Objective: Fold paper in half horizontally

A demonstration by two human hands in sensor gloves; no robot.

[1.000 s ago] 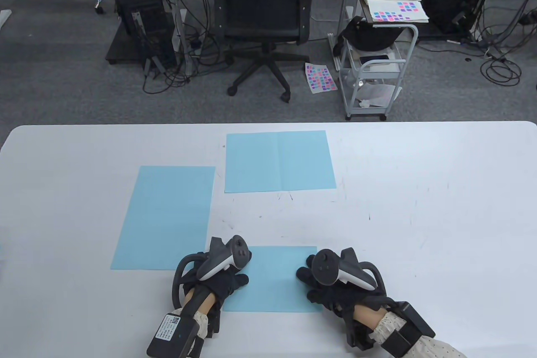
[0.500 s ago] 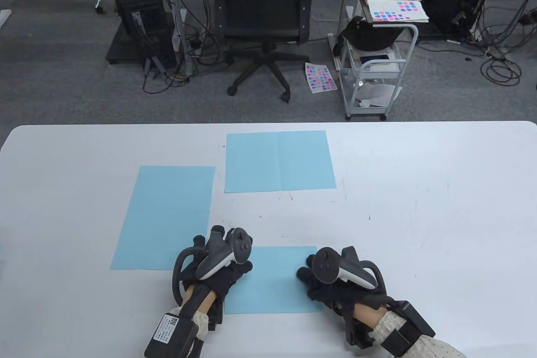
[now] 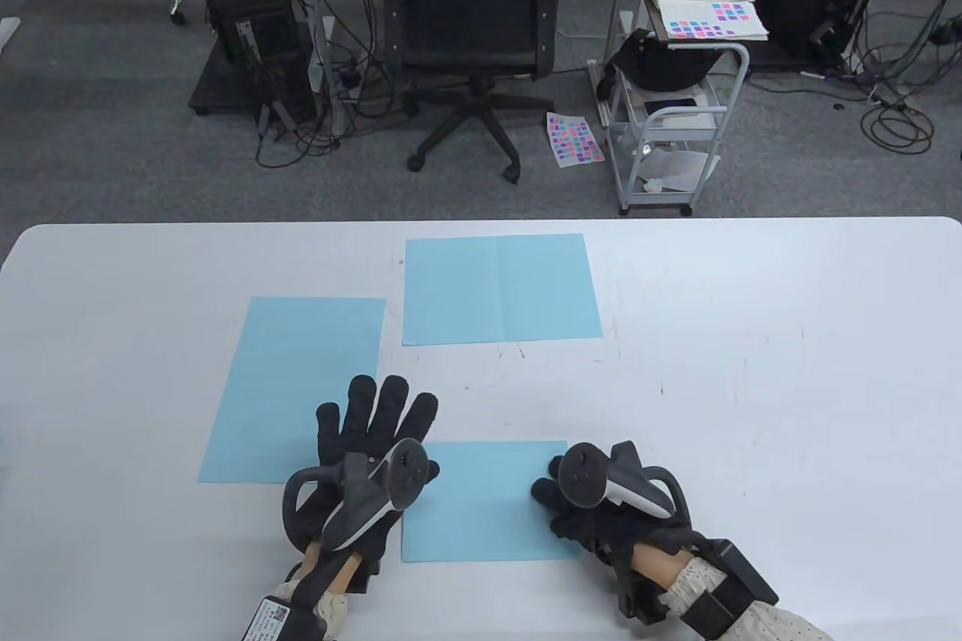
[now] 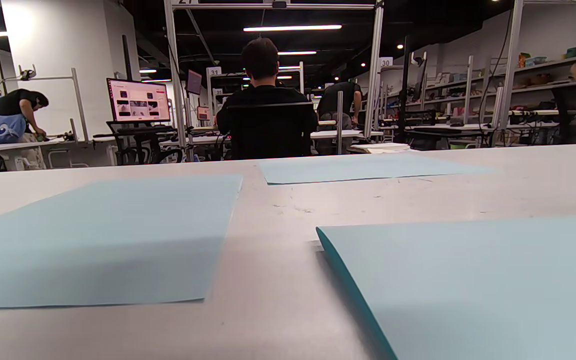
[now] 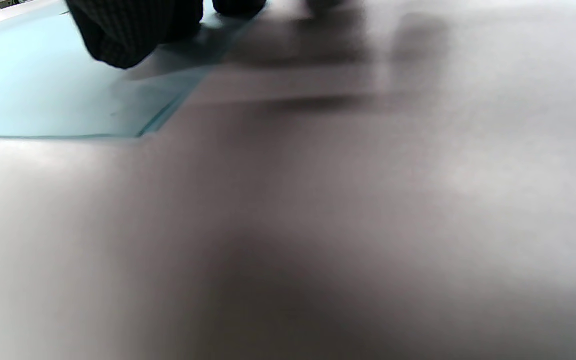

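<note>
A folded light-blue paper point(image 3: 485, 502) lies at the near middle of the white table point(image 3: 751, 370). My left hand point(image 3: 376, 419) is off it, fingers spread wide and holding nothing, just beyond the paper's left far corner. My right hand point(image 3: 564, 502) rests with its fingertips point(image 5: 133, 30) on the paper's right edge point(image 5: 43, 90), pressing it down. In the left wrist view the folded paper point(image 4: 468, 285) shows its left edge slightly raised; no fingers show there.
A flat blue sheet point(image 3: 297, 389) lies to the left, partly under my left hand. Another blue sheet with a centre crease point(image 3: 500, 289) lies farther back. An office chair point(image 3: 470, 32) and a white cart point(image 3: 673, 122) stand beyond the table.
My left hand lifted from the folded paper's left edge, moved slightly left and away, and spread its fingers open. The right hand and the paper stayed put.
</note>
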